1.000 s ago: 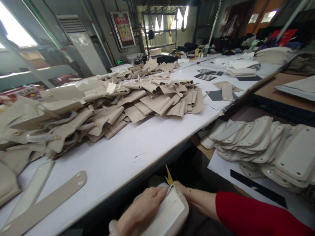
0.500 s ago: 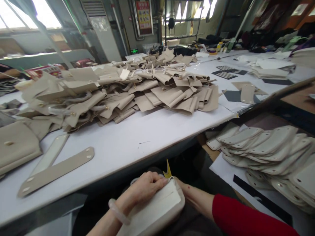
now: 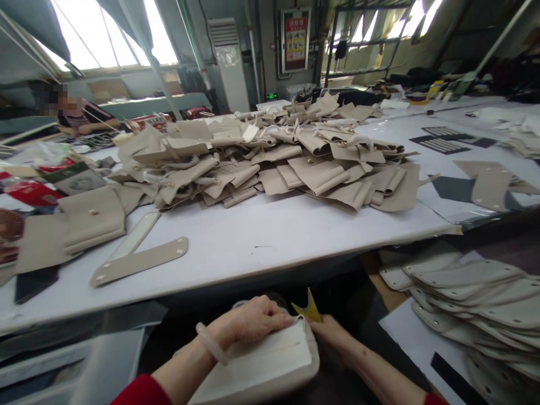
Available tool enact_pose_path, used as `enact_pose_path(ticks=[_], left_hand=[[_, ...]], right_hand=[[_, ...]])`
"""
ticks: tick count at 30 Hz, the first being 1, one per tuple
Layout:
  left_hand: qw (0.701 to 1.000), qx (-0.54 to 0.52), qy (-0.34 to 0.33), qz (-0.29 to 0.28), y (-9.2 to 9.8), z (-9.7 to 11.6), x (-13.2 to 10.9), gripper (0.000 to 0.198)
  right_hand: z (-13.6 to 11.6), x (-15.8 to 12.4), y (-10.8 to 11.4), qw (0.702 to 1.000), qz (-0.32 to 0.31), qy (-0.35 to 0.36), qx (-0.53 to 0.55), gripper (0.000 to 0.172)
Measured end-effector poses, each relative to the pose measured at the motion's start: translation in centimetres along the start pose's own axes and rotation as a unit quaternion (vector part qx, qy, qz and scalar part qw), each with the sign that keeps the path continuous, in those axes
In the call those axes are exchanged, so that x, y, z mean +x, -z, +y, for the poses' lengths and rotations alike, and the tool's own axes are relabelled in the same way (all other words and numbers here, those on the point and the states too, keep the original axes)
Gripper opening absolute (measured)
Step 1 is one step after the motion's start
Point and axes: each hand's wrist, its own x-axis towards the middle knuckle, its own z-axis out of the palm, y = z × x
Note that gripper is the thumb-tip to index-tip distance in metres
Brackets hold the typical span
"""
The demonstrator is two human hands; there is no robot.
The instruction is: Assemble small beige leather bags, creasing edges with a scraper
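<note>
In front of my body lies a pale, cream-coloured bag [image 3: 265, 365] with rounded corners and a folded top edge. My left hand [image 3: 255, 323], a pale bangle [image 3: 211, 344] on its wrist, is closed over the upper edge, thumb towards the corner. Just beyond that corner, my right hand [image 3: 331, 333] is closed around a yellow V-shaped tool [image 3: 310, 308], its two points facing up and left. Part of the right fingers is hidden behind the bag corner.
A large heap of beige bag pieces [image 3: 312, 169] covers the white table [image 3: 236, 236]. Two straps [image 3: 141, 261] lie near its front edge. Stacked pale panels [image 3: 472, 287] stand at my right. Another person [image 3: 86, 115] sits at the far left.
The view has swung left and up. My right hand has drawn back from behind the bag corner, and more of the yellow tool shows. My left hand keeps its hold on the bag.
</note>
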Motion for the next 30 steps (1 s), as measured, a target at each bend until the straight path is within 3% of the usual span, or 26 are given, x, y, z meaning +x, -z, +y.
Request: enact_pose_path(ticks=[4,7,10,12,16,19,22,26,30], left_hand=[[1.0,-0.001,-0.008,-0.002,0.1,0.1,-0.2,0.048],[1.0,-0.019,-0.012,-0.014,0.3,0.4,-0.4,0.047],[1.0,-0.026,-0.004,-0.014,0.5,0.5,-0.4,0.046],[1.0,-0.019,0.007,-0.002,0.6,0.6,-0.4,0.044],[0.999,-0.024,-0.005,0.031,0.5,0.8,-0.5,0.041],[0.998,-0.037,0.001,0.054,0.3,0.9,-0.6,0.068],[0.996,-0.035,0.015,0.077,-0.1,0.8,-0.6,0.089],[0.995,-0.006,0.004,0.097,-0.3,0.8,-0.6,0.084],[0.994,0.007,-0.061,0.09,-0.2,1.4,-1.0,0.051]], right_hand=[[-1.0,-2.1,6.8,0.993,0.06,0.035,-0.092,0.049],[-3.9,-4.4,8.9,0.99,-0.016,0.021,-0.141,0.059],[-7.7,-6.1,7.9,0.958,-0.185,0.003,-0.221,0.054],[-10.0,-6.4,6.6,0.92,-0.211,0.06,-0.325,0.044],[-12.6,-5.7,4.7,0.819,-0.073,0.249,-0.511,0.041],[-13.3,-4.9,3.9,0.729,0.022,0.34,-0.593,0.049],[-13.8,-4.2,3.3,0.659,0.019,0.4,-0.637,0.05],[-14.4,-3.3,2.7,0.611,-0.015,0.442,-0.657,0.05],[-14.8,-3.0,2.6,0.596,-0.025,0.461,-0.657,0.048]])
